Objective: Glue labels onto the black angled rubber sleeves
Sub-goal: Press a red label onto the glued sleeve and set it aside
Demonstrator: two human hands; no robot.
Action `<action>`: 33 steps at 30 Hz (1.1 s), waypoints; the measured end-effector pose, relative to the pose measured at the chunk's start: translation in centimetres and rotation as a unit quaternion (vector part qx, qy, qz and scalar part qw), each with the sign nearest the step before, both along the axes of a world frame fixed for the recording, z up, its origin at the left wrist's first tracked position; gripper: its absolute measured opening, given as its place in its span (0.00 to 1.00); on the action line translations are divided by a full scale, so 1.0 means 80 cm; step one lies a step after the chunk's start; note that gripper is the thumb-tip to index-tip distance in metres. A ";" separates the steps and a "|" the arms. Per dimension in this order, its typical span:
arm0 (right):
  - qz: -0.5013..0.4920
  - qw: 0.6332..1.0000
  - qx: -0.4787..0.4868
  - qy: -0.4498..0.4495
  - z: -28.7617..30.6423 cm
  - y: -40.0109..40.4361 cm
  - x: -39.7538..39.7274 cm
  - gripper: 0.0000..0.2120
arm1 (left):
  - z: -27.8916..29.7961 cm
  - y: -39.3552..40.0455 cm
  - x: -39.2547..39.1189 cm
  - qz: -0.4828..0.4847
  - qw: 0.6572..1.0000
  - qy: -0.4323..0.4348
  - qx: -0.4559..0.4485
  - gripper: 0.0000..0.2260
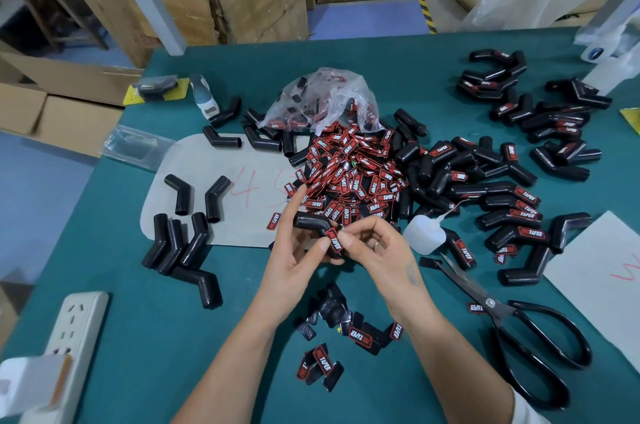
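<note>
Green counter (121, 285): labelled sleeves (540, 132) fill its right side, bare sleeves (183, 243) wait left; both hands (294, 250) (377, 243) pinch a sleeve (311, 221) under its label (334, 239).

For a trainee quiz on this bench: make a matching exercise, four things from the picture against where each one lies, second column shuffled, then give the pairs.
Things
1. scissors
2. glue bottle
3. power strip
4. clear plastic bag

Places
A. far end of the label pile, partly over it
B. near left edge of the table
C. near right, blades pointing toward the hands
D. just right of the right hand, nozzle pointing up and right

Pairs: 1-C, 2-D, 3-B, 4-A
</note>
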State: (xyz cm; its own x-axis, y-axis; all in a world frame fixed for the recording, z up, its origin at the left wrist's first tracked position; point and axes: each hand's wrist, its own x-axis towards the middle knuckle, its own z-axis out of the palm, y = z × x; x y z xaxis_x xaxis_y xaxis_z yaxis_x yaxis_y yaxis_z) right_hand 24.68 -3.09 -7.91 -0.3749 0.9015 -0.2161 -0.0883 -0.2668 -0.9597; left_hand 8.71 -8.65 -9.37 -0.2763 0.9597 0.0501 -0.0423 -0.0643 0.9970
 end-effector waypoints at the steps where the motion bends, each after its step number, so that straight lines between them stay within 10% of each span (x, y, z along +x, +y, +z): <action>1: -0.006 1.000 -0.002 0.001 0.000 -0.001 -0.001 0.04 | 0.001 0.001 0.000 0.012 1.000 -0.012 -0.005 0.33; 8: -0.013 1.000 -0.018 -0.004 -0.002 -0.008 -0.007 0.08 | 0.001 0.005 -0.003 0.060 0.988 -0.140 0.005 0.39; 33: -0.051 0.997 0.048 0.024 0.000 -0.006 -0.010 0.04 | 0.014 0.000 0.007 0.048 0.997 -0.062 0.000 0.10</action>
State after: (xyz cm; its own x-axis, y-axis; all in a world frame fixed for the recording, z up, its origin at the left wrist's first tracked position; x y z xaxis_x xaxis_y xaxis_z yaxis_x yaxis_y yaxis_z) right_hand 23.89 -3.58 -7.90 -0.2883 0.9512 -0.1104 -0.1573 -0.1607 -0.9744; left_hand 9.30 -8.67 -8.24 -0.3715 0.9284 0.0106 -0.1587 -0.0747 0.9845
